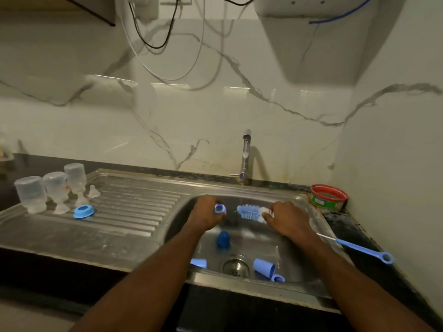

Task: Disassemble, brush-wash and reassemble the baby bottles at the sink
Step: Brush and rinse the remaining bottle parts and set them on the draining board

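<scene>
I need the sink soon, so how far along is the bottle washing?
About halfway, I'd guess. Done: three clear bottles upended on the drainboard, with teats and one blue ring beside them. In hand: the left hand grips a ring while the right hand holds the brush. Left: blue caps in the basin, then reassembly.

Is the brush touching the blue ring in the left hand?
Apart. The head view shows bare sink between the brush bristles and the ring held by the left hand.
</scene>
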Demonstrator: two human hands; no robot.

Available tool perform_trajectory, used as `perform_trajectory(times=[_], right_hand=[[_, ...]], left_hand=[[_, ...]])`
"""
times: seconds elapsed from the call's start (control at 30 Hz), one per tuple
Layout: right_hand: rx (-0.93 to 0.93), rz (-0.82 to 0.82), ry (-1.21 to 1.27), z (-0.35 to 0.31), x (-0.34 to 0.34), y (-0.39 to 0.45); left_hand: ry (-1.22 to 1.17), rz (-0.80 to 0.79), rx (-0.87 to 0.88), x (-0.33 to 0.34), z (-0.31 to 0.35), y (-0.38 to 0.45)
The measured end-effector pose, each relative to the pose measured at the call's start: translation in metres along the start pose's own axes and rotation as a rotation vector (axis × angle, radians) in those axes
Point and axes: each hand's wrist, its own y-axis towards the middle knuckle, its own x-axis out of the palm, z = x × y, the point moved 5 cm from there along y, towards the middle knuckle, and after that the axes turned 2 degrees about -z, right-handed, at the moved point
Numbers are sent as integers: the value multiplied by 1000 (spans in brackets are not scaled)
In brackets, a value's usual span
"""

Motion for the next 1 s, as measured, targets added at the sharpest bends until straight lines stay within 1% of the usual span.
perform_trajectory(times=[0.1, 0.17, 0.3, 0.4, 0.5, 0.57, 0.7, 0.77, 0.87, 1.0], right_hand=[[14, 56, 100, -12, -11, -5], [-14, 64, 142, -31, -18, -3], [-126, 67, 262, -99, -28, 7], [-152, 77, 302, -162, -33, 21], [-183, 45, 315, -226, -35, 31], [-213, 27, 305, -265, -31, 36], [-266, -1, 291, -323, -15, 41], [-269, -18, 289, -340, -6, 42], [-289, 11, 250, -357, 6, 42], [-319, 34, 223, -361, 17, 44]], left_hand=[[-3, 59, 5, -23, -1, -9], [24, 82, 13, -46, -8, -16], [56, 150, -70, -112, -34, -36], [241, 201, -122, -161, -64, -49], [368, 210, -231, -199, -107, -61], [434, 242, -297, -221, -136, -70], [481, 282, -405, -244, -179, -83], [540, 281, -435, -247, -193, -86], [621, 258, -440, -247, -212, -84], [639, 227, -408, -242, -226, -80]])
